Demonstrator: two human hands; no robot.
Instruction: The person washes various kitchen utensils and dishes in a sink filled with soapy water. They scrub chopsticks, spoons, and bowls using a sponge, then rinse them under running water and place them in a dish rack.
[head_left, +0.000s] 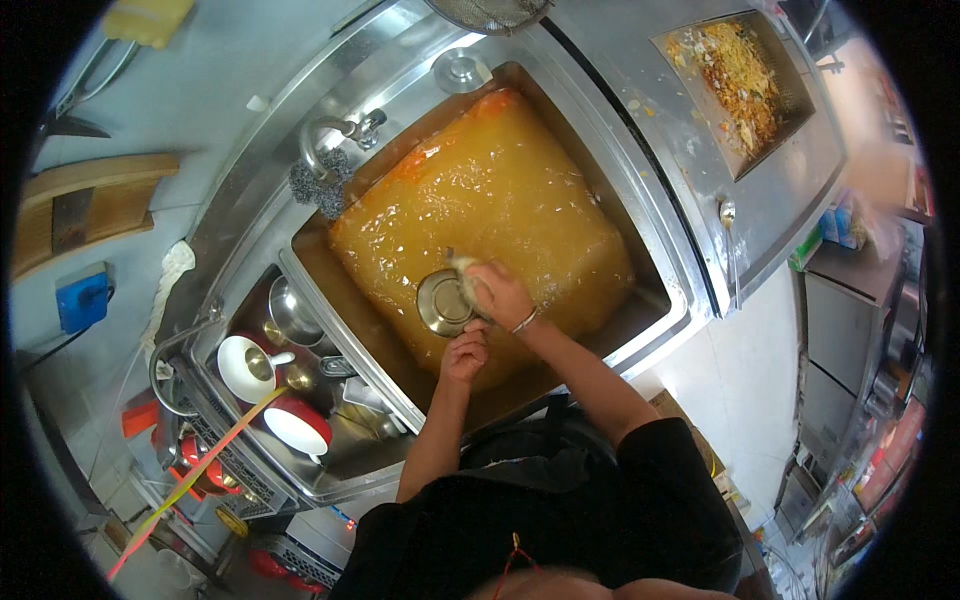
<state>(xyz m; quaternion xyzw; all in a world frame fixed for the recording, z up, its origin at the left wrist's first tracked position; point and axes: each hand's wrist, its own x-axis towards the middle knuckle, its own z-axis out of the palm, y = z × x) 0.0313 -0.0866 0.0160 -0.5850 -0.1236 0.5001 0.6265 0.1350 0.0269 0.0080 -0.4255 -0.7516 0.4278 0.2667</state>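
Above the murky yellow-brown water (510, 202) of a large steel sink basin (652, 296), my left hand (466, 354) grips the lower rim of a small round metal bowl (441, 300). The bowl is tilted with its ringed base showing. My right hand (504, 294) holds a pale yellowish scrubbing pad (466, 268) against the bowl's right edge; the pad is blurred and partly hidden by the fingers. An orange-red film (427, 154) floats along the far side of the water.
A faucet (311, 139) with a grey scourer (319, 180) hung on it stands at the far left rim. The left basin holds white bowls (241, 367), a red-and-white bowl (300, 427) and a steel bowl (292, 311). Food scraps lie in a perforated tray (795, 105), near a spoon (727, 217).
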